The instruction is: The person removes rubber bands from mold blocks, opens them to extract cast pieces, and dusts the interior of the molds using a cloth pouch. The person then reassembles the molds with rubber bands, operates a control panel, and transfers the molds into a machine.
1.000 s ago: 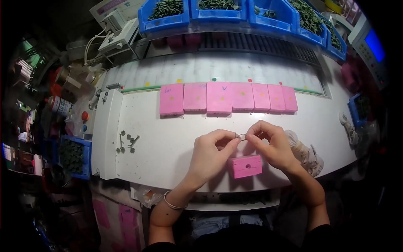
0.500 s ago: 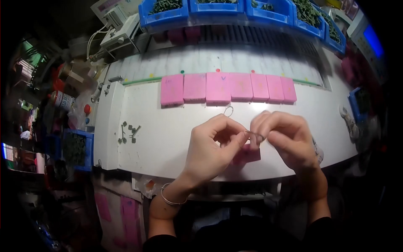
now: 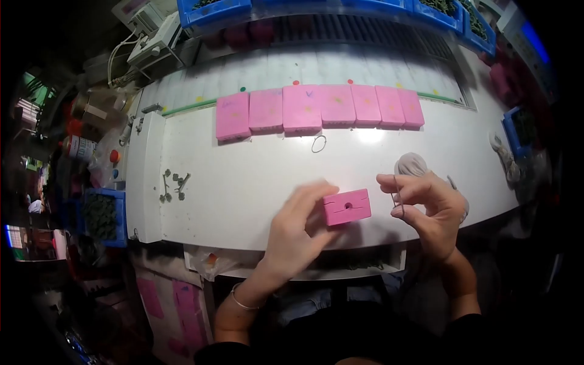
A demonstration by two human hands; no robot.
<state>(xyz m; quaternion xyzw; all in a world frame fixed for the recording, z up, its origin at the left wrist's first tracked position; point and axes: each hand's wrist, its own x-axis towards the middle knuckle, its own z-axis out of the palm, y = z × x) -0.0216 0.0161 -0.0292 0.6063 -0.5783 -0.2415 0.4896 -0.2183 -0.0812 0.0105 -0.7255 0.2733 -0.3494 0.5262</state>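
My left hand is closed round the left side of a small pink block, slightly smeared by motion. A dark round hole sits mid-face on the block, with slits cut to either side. To its right, my right hand pinches a thin, dark wire-like loop between thumb and fingertips, apart from the block. On the white table beyond lies a thin ring. Just behind my right fingers rests a pale, rounded, ribbed bundle whose kind I cannot make out.
Several pink blocks stand in a row along the table's back. Small grey-green clustered pieces lie at left. Blue bins line the far shelf, with another blue bin at left. A cable lies at right.
My hands have separated. The left has gone to the pink block, whose holed face now shows; the right has moved right and down with the loop. The whole view has shifted slightly.
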